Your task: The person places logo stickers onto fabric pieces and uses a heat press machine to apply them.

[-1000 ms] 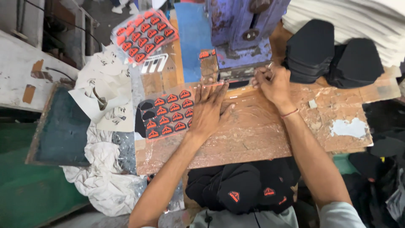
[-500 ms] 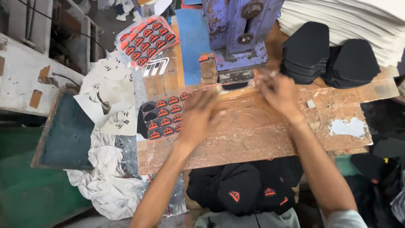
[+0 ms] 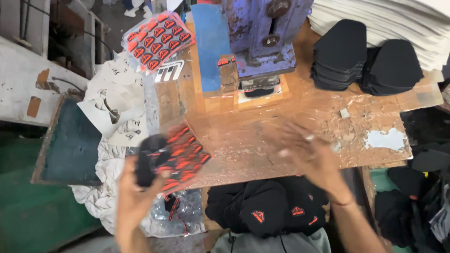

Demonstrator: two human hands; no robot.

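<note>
L hand (image 3: 133,194) grips a black sheet of orange patches (image 3: 180,157), fingers closed on its left edge; sheet is lifted and tilted over the desk (image 3: 300,117) front-left corner. R hand (image 3: 311,154) hovers over desk centre, blurred; fingers look spread, holding nothing. Blue press (image 3: 262,37) stands at desk rear. Black cap panels (image 3: 342,54) stacked rear-right. Black caps (image 3: 267,206) sit below desk front edge.

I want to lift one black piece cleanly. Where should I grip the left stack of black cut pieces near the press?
Probably pinch the top piece of the left stack of black cut pieces at its near edge, coming from the front: that edge faces bare wooden table, while another black stack crowds its right.
</note>
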